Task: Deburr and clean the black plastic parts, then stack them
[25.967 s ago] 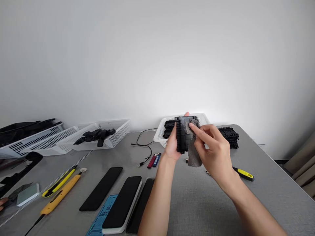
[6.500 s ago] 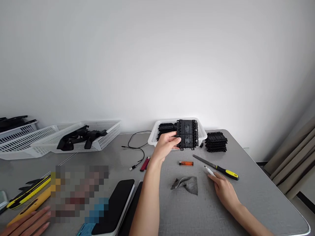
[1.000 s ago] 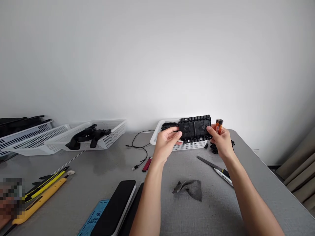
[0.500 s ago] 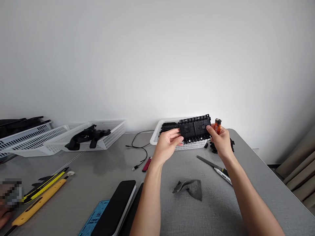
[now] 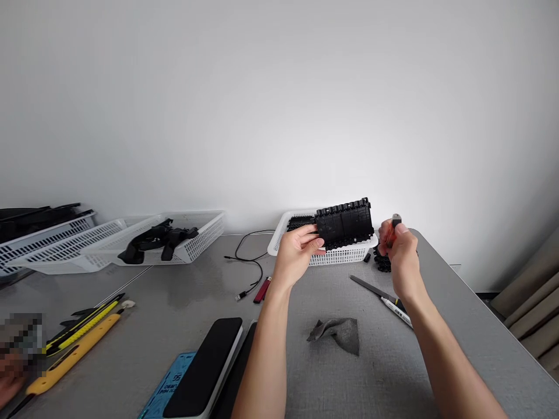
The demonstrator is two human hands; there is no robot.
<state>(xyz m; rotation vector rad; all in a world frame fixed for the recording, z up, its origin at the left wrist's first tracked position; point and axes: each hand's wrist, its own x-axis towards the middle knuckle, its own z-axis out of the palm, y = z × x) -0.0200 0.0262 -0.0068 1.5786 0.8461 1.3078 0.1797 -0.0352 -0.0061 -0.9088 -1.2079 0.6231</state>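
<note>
A pale wall (image 5: 279,116) backs the grey desk (image 5: 323,378). My left hand (image 5: 292,257) pinches 1 ridged black panel (image 5: 345,227) by its left end, tilted, raised by the white basket (image 5: 340,256). My right hand (image 5: 404,256) is closed round a lighter (image 5: 396,221), apart from the panel; I see no flame. That panel looks mid-handling; among the black pieces (image 5: 300,222) in the basket and the black stack (image 5: 384,263) beyond my right hand, I can't tell finished from waiting.

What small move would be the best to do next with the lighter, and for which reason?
Probably move the right hand slightly left, bringing the lighter nearer the free end of the black ribbed part. The lighter is roughly upright, its thumb at the top, with a gap between them; the left hand grips the opposite end, away from it.
</note>
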